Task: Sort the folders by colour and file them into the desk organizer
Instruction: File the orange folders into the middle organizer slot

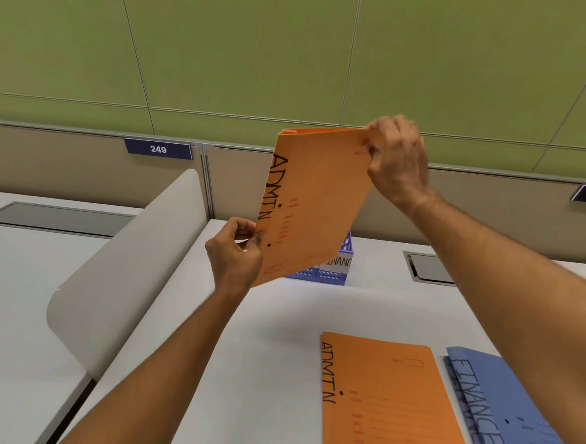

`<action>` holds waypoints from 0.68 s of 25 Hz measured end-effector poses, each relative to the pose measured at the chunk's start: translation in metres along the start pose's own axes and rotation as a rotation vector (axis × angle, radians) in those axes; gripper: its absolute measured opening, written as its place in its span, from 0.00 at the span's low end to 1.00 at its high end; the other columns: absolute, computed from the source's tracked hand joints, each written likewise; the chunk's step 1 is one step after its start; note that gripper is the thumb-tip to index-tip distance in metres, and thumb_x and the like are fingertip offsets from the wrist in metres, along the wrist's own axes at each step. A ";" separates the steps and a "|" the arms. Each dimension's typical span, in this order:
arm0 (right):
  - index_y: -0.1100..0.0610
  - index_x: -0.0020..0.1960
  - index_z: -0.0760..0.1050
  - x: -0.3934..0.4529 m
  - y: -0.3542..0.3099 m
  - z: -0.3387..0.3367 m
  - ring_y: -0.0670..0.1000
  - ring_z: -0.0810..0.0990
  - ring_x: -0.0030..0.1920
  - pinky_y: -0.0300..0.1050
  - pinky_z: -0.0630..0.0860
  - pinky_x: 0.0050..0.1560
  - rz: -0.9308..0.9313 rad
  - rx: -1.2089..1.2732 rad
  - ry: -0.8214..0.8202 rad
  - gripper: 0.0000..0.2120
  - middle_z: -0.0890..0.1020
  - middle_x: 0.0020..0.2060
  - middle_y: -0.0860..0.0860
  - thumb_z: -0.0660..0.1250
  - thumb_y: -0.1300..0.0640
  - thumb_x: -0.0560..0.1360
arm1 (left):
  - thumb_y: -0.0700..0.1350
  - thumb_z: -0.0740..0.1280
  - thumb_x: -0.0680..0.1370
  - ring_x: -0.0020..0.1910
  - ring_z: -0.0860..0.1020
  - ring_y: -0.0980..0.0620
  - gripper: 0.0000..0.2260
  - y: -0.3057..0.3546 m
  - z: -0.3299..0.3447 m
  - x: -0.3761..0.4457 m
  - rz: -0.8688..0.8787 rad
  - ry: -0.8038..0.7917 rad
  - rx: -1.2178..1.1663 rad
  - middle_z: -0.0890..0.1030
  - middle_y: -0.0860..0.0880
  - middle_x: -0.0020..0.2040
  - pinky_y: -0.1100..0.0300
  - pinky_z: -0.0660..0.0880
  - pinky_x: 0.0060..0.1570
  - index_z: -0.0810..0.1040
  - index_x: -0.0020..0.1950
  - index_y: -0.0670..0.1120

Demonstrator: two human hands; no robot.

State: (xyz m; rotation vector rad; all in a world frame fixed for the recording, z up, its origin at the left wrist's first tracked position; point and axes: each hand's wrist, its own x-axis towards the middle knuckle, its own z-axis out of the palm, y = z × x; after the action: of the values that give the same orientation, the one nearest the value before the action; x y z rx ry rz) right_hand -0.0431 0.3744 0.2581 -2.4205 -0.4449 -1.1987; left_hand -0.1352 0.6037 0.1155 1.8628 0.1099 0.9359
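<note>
Both hands hold the thin orange card folder marked ADMIN up in the air, far from us. The left hand pinches its near corner and the right hand pinches its far top corner. It looks light and bendy, so holding two corners should keep it flat.

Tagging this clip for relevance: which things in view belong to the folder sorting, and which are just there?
Part of the job:
- raised orange folder, held by left hand and right hand
- flat orange folder
- blue folders
- blue desk organizer, mostly hidden

Just there:
- white divider
- number plate 249
- cable hatch
</note>
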 end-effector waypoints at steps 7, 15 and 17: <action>0.60 0.54 0.77 0.056 -0.021 0.029 0.58 0.75 0.55 0.46 0.68 0.47 -0.073 0.029 0.018 0.13 0.78 0.52 0.59 0.59 0.62 0.73 | 0.46 0.74 0.73 0.38 0.79 0.61 0.07 -0.014 0.010 0.023 0.016 0.013 -0.029 0.81 0.54 0.44 0.73 0.74 0.39 0.76 0.46 0.49; 0.59 0.56 0.76 0.096 -0.022 0.066 0.55 0.76 0.53 0.45 0.68 0.48 -0.075 0.016 0.031 0.15 0.79 0.54 0.57 0.57 0.61 0.73 | 0.44 0.75 0.72 0.39 0.80 0.57 0.09 -0.022 0.049 0.041 0.055 -0.049 -0.093 0.80 0.55 0.44 0.70 0.78 0.42 0.80 0.48 0.42; 0.57 0.57 0.77 0.105 -0.016 0.075 0.55 0.76 0.55 0.44 0.68 0.50 -0.062 -0.004 0.018 0.15 0.79 0.55 0.56 0.57 0.60 0.73 | 0.43 0.75 0.72 0.38 0.79 0.60 0.08 -0.023 0.060 0.046 0.064 -0.060 -0.106 0.80 0.55 0.43 0.73 0.77 0.41 0.79 0.47 0.42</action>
State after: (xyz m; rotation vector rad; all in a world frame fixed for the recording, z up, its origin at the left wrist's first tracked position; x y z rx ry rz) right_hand 0.0616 0.4357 0.3045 -2.4131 -0.5165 -1.2475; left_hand -0.0573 0.5917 0.1106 1.8031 -0.0353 0.9106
